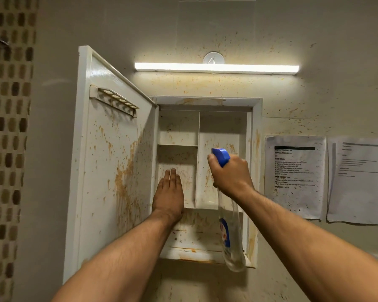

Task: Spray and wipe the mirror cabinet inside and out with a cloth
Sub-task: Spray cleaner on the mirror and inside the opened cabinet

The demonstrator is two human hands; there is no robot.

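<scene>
1. The left hand [168, 192] is flat and open, fingers straight and pressed together, pointing up in front of the lower-left compartment of the mirror cabinet [205, 102]; whether the palm touches the back wall cannot be told.
2. The right hand [230, 174] is curled tight round the neck of a spray bottle [231, 236], in front of the cabinet's tall right compartment; the blue trigger head [221, 155] sticks out above the fist towards the cabinet's inside.
3. The bottle's clear body, with a blue label, hangs down from the fist across the cabinet's lower right part; its base lies near the cabinet's bottom right corner.
4. The cabinet is white and stands open, its shelves and inner walls spattered with orange-brown stains.
5. The door [109, 171] swings out to the cabinet's left; its inner face is streaked with the same stains and carries a slotted rack [116, 101] near the top.
6. A lit light bar [216, 68] runs along the wall above the cabinet; a round hook [213, 57] sits just above it.
7. Two printed sheets [295, 175] [360, 182] hang on the speckled wall to the cabinet's right; mosaic tiles [7, 149] cover the wall far to its left.
</scene>
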